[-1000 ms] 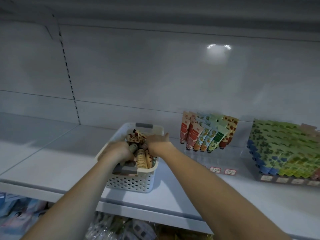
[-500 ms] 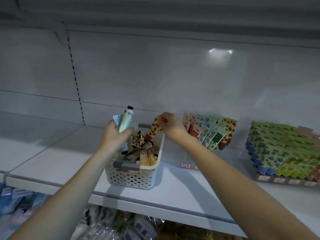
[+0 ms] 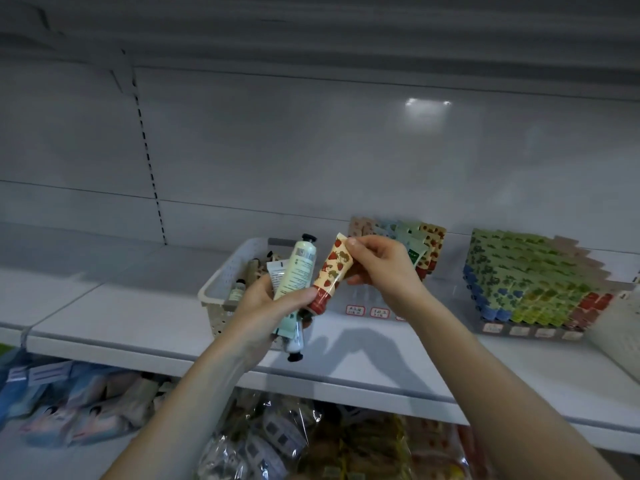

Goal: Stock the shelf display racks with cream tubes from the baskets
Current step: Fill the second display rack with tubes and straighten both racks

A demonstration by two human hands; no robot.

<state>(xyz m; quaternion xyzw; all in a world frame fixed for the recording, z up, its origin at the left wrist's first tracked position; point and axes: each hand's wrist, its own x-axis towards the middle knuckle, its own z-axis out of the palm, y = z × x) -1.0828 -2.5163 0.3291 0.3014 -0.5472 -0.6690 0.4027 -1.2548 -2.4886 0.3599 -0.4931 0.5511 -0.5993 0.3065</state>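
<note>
Strawberry tube [image 3: 334, 271] is up in front of the small display rack [image 3: 427, 249], and the right hand [image 3: 379, 270] pinches it by the flat crimped end, finger and thumb. Its long axis runs on a slant: crimp high and toward the rack, red cap low and away from it, just beside the left hand [image 3: 268, 306]. That left hand is wrapped round a bundle of pale green tubes [image 3: 297, 271], one black cap up and others poking out below, over the white basket [image 3: 221, 289] on the side away from the rack. The rack sits just behind the right hand, so that hand looks the one to carry this tube across. I'd say the tube wants straightening toward upright, cap down, to match the rows.
</note>
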